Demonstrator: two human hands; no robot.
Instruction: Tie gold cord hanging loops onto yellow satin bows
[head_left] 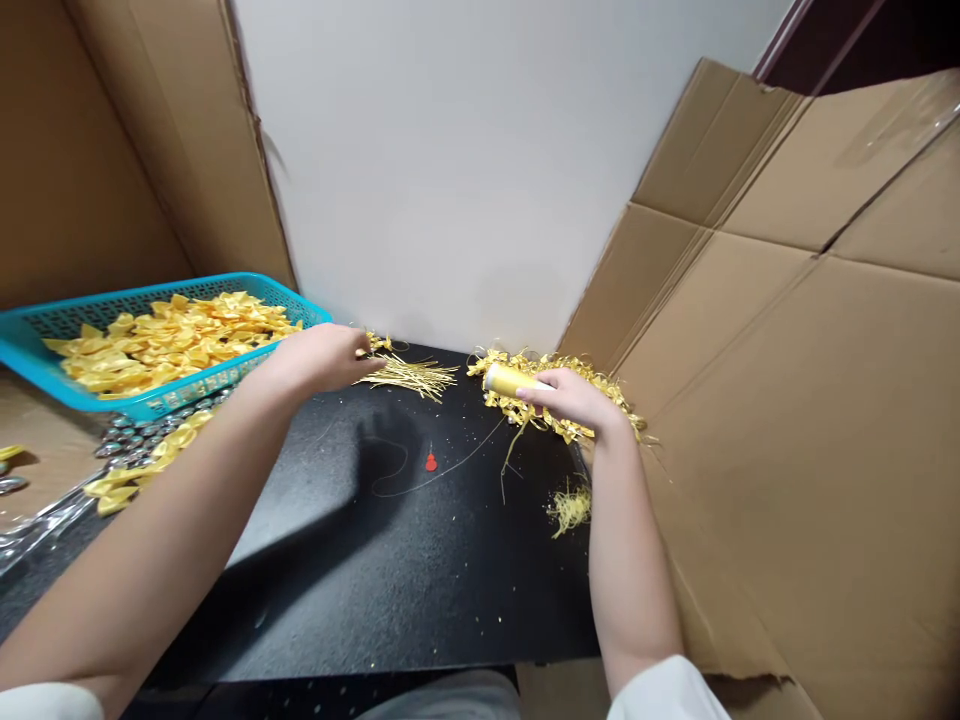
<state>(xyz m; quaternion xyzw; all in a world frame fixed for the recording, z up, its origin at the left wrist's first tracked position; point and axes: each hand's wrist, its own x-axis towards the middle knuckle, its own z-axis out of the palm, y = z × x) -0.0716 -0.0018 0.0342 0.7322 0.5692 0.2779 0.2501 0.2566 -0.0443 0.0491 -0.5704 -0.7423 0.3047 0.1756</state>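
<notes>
My left hand (324, 358) is over the left end of a pile of thin yellow strips (420, 377), beside the blue basket. Its fingers are bent but look apart, and I see nothing held in them; the fingertips are partly hidden. My right hand (571, 398) is wrapped round a spool of yellow thread (510, 380), tilted with its pale end to the left. Behind and below the spool lies a heap of yellow ribbon bows (592, 378) with loose tails. A fine thread (450, 468) curves over the black table near a small red gourd-shaped piece (430, 463).
The blue basket (161, 402) holds many yellow folded ribbon pieces (180, 335). Shiny round metal pieces (142, 438) and more ribbon lie before it. Yellow scraps (571, 507) sit at the right of the black table (420, 590). Cardboard (787, 400) walls both sides.
</notes>
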